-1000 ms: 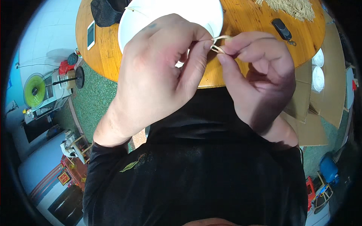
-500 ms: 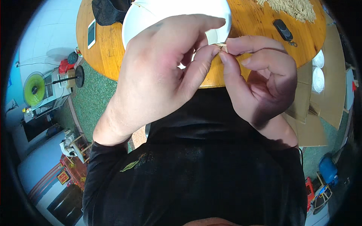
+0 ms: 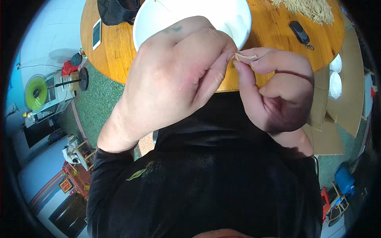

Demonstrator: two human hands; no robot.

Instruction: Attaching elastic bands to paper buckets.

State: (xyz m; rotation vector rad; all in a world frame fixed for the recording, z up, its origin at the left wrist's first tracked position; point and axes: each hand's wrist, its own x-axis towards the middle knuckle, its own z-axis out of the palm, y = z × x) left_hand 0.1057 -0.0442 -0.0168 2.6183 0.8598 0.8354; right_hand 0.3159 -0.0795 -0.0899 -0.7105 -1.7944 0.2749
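A short, thin beige strand [image 3: 247, 57], like a bit of string, is pinched between my two hands just past the wooden table's near edge. My left hand [image 3: 174, 75] has its thumb and forefinger pressed together at the strand's left end, the other fingers curled out of sight. Against the strand's right part my right hand [image 3: 281, 85] closes thumb and forefinger, its remaining fingers folded. Behind my left hand stands a white basin [image 3: 243, 23], partly covered by it. A loose pile of similar beige strands [image 3: 311, 11] lies at the far right of the table.
On the round wooden table [image 3: 270, 33] are a black mesh bag [image 3: 115, 12], a white phone [image 3: 97, 34] and a black key fob [image 3: 299, 32]. Flattened cardboard [image 3: 347, 91] stands at right, and a green fan [image 3: 36, 92] is far left. A green leaf [image 3: 136, 174] clings to my black clothing.
Both hands have come down slightly, and the left fingers have curled in. The strand now shows bent across the right forefinger. The basin has shifted a little to the right.
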